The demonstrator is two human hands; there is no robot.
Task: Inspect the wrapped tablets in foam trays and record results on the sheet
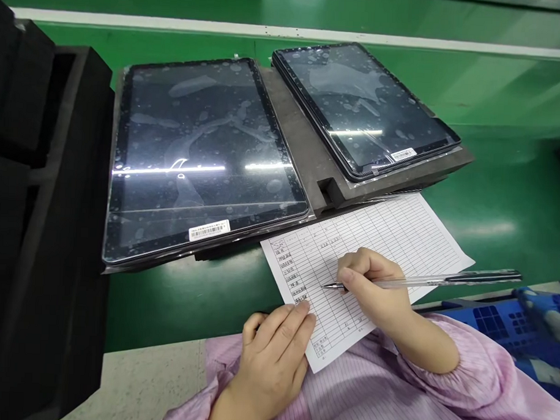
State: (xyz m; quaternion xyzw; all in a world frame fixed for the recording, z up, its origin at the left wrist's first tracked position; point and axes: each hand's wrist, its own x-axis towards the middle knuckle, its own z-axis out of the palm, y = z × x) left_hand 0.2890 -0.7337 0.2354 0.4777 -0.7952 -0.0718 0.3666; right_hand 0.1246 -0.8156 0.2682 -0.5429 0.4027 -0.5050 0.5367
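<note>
The pen (436, 281) is thin and clear, and it slants over the sheet of paper (389, 232) with its tip at the rows of boxes. The pen is likely light, stiff and a bit slick, so the best place to hold it is low, near the tip. The right hand (376, 290) pinches it there between thumb and finger, with the other fingers curled in.

The paper lies on the green table (166, 310), and its near corner sticks out past the edge, over the person's pink shirt (370, 391). It looks light and floppy, and it could crease or slide, so it is best held flat by its edge. The left hand (275, 351) rests there, fingers stretched out side by side, tips on the paper's left edge.

Past the paper, a dark foam tray (303, 137) carries a tablet on the left (204, 140) and another on the right (366, 103), both shiny. A black foam stack (72, 227) stands at the far left.

The left thumb is hard to make out. The writing is too small to read, and nobody can tell if the pen tip touches the paper. The foam stack is cut off by the picture's edge.
</note>
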